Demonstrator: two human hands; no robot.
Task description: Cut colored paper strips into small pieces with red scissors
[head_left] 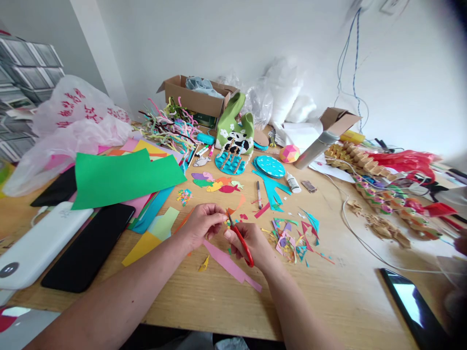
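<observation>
My right hand (258,241) is closed around the red handle of a pair of scissors (243,244), whose blades point up and left. Close by the blade tips, my left hand (204,224) pinches thumb and fingers together. A speck of orange shows at its fingertips, too small to name. Beneath the hands lies a pink paper strip (229,265), with a small yellow scrap (204,264) beside it. Just beyond are paper fish cut-outs (229,188) in several colours and a little heap of coloured paper bits (184,197).
Green paper (127,177) tops a stack of coloured sheets at left, near a white power bank (40,248) and a black phone (89,248). Paper offcuts (292,238) lie at right. A white cable (359,239) crosses toward another phone (412,306). A glue bottle (292,183) stands farther back.
</observation>
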